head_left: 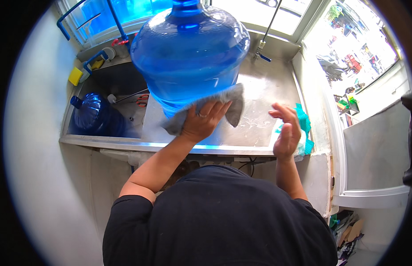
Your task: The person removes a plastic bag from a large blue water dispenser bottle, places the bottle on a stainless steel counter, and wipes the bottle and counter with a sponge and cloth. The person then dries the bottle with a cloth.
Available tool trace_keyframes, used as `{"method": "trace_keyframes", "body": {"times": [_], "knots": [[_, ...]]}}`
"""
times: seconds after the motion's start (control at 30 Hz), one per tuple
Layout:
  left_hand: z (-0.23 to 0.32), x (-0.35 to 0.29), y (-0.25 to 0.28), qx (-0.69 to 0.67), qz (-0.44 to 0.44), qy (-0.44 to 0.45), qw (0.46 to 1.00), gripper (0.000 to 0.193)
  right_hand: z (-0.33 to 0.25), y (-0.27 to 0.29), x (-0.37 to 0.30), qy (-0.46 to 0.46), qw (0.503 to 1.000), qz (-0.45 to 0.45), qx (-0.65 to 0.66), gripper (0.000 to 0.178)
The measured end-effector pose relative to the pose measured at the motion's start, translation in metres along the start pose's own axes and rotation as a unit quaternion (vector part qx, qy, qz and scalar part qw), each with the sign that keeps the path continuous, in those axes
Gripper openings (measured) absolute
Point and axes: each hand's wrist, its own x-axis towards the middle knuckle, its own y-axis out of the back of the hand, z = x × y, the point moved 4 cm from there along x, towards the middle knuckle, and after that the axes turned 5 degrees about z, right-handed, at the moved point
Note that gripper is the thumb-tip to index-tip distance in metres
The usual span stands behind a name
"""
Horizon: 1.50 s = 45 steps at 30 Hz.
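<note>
A large blue water jug stands upright on the metal counter with its neck at the top. My left hand, a ring on one finger, holds a grey cloth pressed against the lower near side of the jug. The cloth hides part of the jug's base. To the right, my right hand is raised with its fingers apart and nothing in it. It is nearest to a teal-and-white plastic packet at the counter's right end.
A smaller dark blue jug lies tilted in the sink at left, near orange-handled scissors and a white-headed brush. A yellow sponge sits on the sink's left edge. Behind the counter stands a tap.
</note>
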Motion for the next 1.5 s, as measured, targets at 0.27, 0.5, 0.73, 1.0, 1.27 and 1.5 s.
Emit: {"method": "trace_keyframes", "body": {"times": [0.27,0.5,0.73,1.0,1.27,1.5], "knots": [[0.029,-0.057,-0.01,-0.332,-0.276,-0.067,0.9,0.07,0.038,-0.053,-0.066,-0.215,0.953,-0.214,-0.004,0.03],[-0.02,0.033,0.029,-0.491,-0.167,0.081,0.851,0.074,0.038,-0.109,-0.073,-0.14,0.957,-0.131,0.217,0.065],[-0.078,0.083,0.118,-0.278,0.181,-0.01,0.943,0.058,0.033,-0.15,0.034,-0.03,0.998,-0.052,0.038,0.1],[-0.182,0.055,0.058,-0.352,-0.052,0.53,0.77,0.103,0.07,-0.15,-0.007,0.01,0.995,0.095,0.038,0.111],[-0.177,0.027,0.044,-0.434,-0.048,0.522,0.733,0.097,0.11,-0.158,0.042,-0.155,0.938,0.028,0.307,0.095],[-0.175,0.036,0.054,-0.497,-0.082,0.5,0.704,0.098,0.088,-0.191,0.246,-0.199,0.873,-0.373,0.243,0.096]]}}
